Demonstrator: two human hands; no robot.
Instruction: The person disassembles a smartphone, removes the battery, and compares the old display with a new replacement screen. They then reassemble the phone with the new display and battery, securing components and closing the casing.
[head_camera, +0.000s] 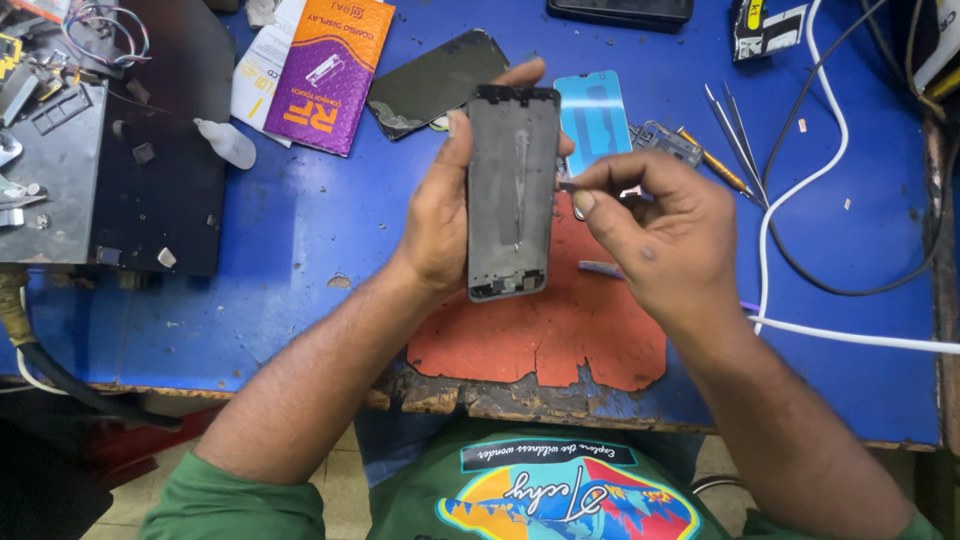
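My left hand holds a grey phone frame upright over the blue bench, thumb on its left edge and fingertips curling over the top. My right hand pinches a small thin metal tool against the frame's right edge. A light-blue adhesive film sheet lies just behind the frame. A dark cracked phone screen lies behind to the left.
A purple and orange padded envelope and a small white bottle lie at back left beside a black metal machine. Tweezers and a screwdriver sit at right. White and black cables cross the right side. A worn red patch marks the bench front.
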